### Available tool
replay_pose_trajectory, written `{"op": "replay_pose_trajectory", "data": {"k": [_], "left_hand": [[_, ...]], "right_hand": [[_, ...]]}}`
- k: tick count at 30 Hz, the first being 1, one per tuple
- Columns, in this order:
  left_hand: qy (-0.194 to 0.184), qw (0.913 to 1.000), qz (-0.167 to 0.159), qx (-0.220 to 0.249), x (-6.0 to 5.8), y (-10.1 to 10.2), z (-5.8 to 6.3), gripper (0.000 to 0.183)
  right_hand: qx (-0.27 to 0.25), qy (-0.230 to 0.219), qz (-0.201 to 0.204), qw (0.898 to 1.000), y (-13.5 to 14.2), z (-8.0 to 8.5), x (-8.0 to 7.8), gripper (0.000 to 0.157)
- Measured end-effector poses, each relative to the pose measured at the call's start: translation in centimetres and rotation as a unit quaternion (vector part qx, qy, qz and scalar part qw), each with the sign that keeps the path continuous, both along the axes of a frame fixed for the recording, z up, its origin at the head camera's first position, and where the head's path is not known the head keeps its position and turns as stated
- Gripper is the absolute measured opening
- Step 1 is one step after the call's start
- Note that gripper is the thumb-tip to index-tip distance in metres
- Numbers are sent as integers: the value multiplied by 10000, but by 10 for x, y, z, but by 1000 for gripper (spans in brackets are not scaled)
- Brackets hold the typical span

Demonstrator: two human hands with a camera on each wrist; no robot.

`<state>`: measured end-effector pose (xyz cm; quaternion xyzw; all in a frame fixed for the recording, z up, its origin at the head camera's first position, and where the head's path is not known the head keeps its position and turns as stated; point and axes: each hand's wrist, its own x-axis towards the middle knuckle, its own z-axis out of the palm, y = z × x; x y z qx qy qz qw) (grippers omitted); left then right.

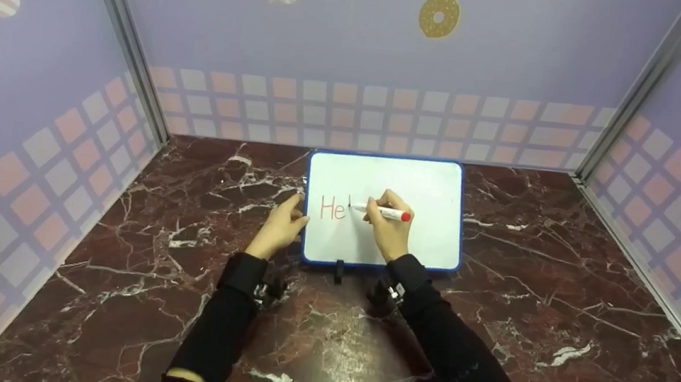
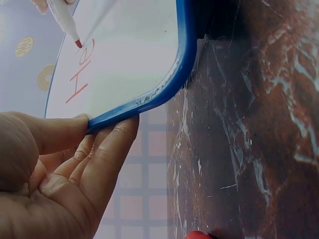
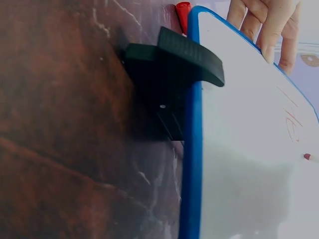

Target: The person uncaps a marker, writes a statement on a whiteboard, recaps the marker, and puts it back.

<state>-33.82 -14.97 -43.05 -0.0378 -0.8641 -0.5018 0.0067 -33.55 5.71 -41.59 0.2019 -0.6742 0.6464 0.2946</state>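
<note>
A whiteboard with a blue frame leans in a black stand. My left hand pinches its left edge, thumb on the front and fingers behind, as the left wrist view shows. My right hand holds a white marker with a red end, its tip at the board's surface. Red letters reading "He" stand on the left part, with a short upright stroke beside them at the tip. In the right wrist view the right hand is out of frame; only the marker's red tip shows.
A red cap-like piece lies on the table near the board's left side. The dark red marbled table runs under everything. Patterned panels enclose the back and both sides, with metal posts at the corners.
</note>
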Motion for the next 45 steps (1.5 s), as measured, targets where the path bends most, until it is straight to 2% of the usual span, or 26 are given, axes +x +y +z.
{"op": "replay_pose_trajectory", "data": {"k": [12, 17, 22, 35, 45], "left_hand": [[29, 10000, -36, 1, -1, -1, -1, 51], [4, 10000, -86, 39, -1, -1, 0, 51], [-1, 10000, 4, 52, -1, 0, 0, 51], [18, 10000, 44, 5, -1, 0, 0, 52], [67, 10000, -40, -16, 1, -2, 0, 52]], "right_hand": [[145, -285, 16, 9995, 2, -2, 6, 26], [85, -202, -47, 9997, 3, -1, 6, 27], [84, -149, -203, 9996, 5, -1, 4, 26], [-385, -132, -162, 9990, 12, 1, -3, 22], [-203, 20, -264, 9994, 9, 4, -5, 21]]}}
